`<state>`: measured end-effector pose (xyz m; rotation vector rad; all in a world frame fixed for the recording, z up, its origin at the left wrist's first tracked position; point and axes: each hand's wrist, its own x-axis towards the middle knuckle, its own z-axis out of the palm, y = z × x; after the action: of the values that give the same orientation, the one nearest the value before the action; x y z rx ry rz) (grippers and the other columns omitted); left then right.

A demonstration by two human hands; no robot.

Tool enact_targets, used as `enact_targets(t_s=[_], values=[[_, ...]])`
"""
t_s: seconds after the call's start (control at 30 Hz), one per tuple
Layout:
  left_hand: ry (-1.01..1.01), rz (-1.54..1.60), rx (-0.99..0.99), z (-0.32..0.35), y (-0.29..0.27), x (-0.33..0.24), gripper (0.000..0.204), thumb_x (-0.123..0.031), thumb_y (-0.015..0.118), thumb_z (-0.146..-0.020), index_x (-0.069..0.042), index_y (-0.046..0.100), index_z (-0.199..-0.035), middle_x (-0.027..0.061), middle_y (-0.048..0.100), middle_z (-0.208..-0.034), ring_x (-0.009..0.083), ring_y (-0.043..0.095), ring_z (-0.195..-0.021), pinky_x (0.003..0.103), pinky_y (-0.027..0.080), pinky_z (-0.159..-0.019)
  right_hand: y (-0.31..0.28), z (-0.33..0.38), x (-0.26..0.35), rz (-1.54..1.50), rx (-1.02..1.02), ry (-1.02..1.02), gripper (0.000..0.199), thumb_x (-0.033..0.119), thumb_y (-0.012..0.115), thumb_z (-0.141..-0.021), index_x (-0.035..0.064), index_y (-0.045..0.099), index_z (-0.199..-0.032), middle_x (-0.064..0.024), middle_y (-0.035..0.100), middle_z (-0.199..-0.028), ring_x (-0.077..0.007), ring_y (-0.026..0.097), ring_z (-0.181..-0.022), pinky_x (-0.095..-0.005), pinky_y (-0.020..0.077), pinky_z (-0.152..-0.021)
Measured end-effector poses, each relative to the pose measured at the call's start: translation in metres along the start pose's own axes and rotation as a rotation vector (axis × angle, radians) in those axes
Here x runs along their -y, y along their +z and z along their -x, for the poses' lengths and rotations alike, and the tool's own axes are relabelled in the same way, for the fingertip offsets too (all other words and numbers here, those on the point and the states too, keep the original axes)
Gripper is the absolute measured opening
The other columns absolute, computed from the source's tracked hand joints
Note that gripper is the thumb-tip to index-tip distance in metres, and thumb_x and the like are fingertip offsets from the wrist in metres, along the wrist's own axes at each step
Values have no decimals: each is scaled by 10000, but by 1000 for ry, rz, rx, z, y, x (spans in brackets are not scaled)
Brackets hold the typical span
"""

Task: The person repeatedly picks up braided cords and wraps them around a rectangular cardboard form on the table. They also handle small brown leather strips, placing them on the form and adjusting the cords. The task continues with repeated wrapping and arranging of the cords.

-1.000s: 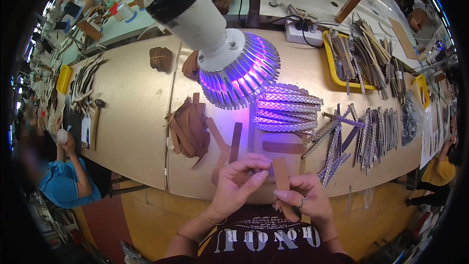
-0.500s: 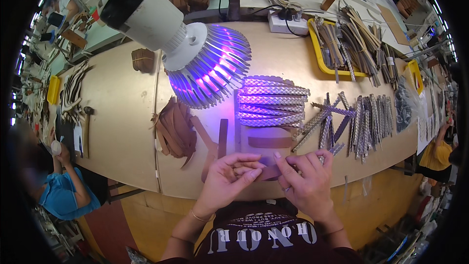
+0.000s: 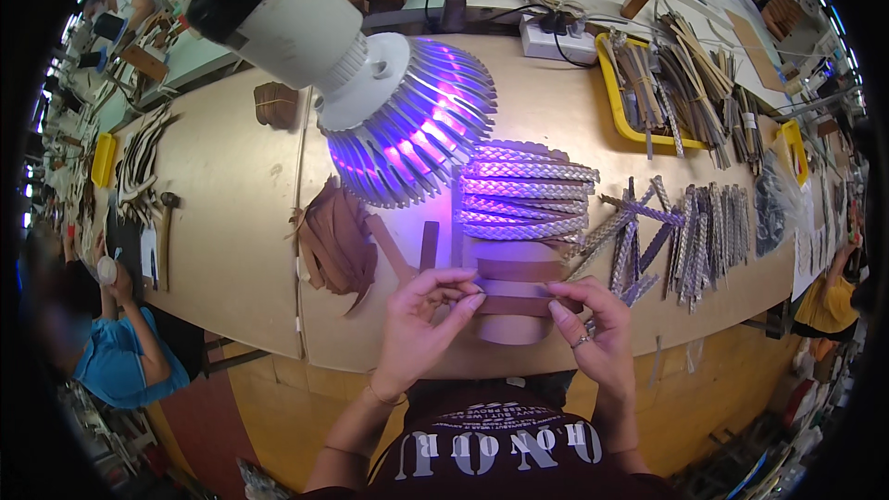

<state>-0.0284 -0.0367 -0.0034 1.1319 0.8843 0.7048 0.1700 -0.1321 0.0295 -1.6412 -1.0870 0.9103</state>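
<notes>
Both ends of a short brown strip point(image 3: 517, 306) are pinched, one by my left hand point(image 3: 421, 322) and the other by my right hand point(image 3: 600, 326). The strip is stretched level between my fingers, and a paler band runs along its far edge. My right hand wears a ring. Just beyond lies another brown strip point(image 3: 519, 268) on a light curved piece whose near end point(image 3: 512, 330) shows below my hands. Farther off, silvery braided straps point(image 3: 528, 194) lie in a stack, lit purple by the lamp point(image 3: 407, 120).
Brown strips point(image 3: 335, 241) are heaped left of my hands, with a dark narrow strip point(image 3: 430, 245) beside them. Loose braided pieces point(image 3: 708, 236) lie at right. A yellow tray point(image 3: 619, 111) holds thin strips. A hammer point(image 3: 167, 231) lies far left, near a person in blue point(image 3: 125, 361).
My hands have drawn apart, the right one moving right, so the strip between them now shows at full length. The whole view has shifted slightly.
</notes>
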Motion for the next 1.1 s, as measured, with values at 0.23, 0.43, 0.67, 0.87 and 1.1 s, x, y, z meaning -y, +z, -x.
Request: enact_targets(t_s=[0.23, 0.43, 0.67, 0.87, 1.1], values=[[215, -265, -105, 2, 7, 18, 253, 41, 694, -840, 16, 647, -1087, 67, 635, -1017, 90, 586, -878, 236, 472, -767, 14, 7, -19, -38, -117, 71, 259, 33, 690, -832, 5, 628, -1083, -70, 620, -936, -159, 575, -848, -272, 462, -808], [335, -931, -472, -29, -25, 30, 227, -139, 709, -850, -40, 682, -1053, 103, 589, -1001, 237, 567, -916, 343, 434, -815, 8, 9, -24, 83, -282, -44, 261, 45, 693, -833, 8, 618, -1080, -95, 594, -1024, -201, 562, -965, -307, 438, -883], [326, -1192, -370, -45, -31, 48, 232, -205, 697, -851, -27, 679, -999, 93, 578, -1042, 270, 530, -1016, 427, 347, -898, -5, 8, -13, 177, -312, -114, 155, 42, 686, -842, 4, 654, -989, -111, 596, -1006, -230, 583, -953, -312, 444, -870], [31, -220, -324, -24, -26, 15, 159, -31, 694, -859, -13, 650, -1010, 45, 657, -941, 139, 635, -859, 286, 512, -782, -2, 6, 6, 132, -258, -152, 176, 40, 707, -830, 7, 657, -996, -104, 615, -980, -208, 603, -899, -299, 469, -824], [47, 78, -30, 20, -1, -42, 581, 67, 710, -818, 31, 436, -1328, 114, 668, -954, 145, 673, -878, 232, 549, -763, 16, 3, 34, -172, 111, -104, 344, 112, 755, -822, 6, 648, -1131, -79, 650, -982, -152, 609, -852, -275, 486, -762]])
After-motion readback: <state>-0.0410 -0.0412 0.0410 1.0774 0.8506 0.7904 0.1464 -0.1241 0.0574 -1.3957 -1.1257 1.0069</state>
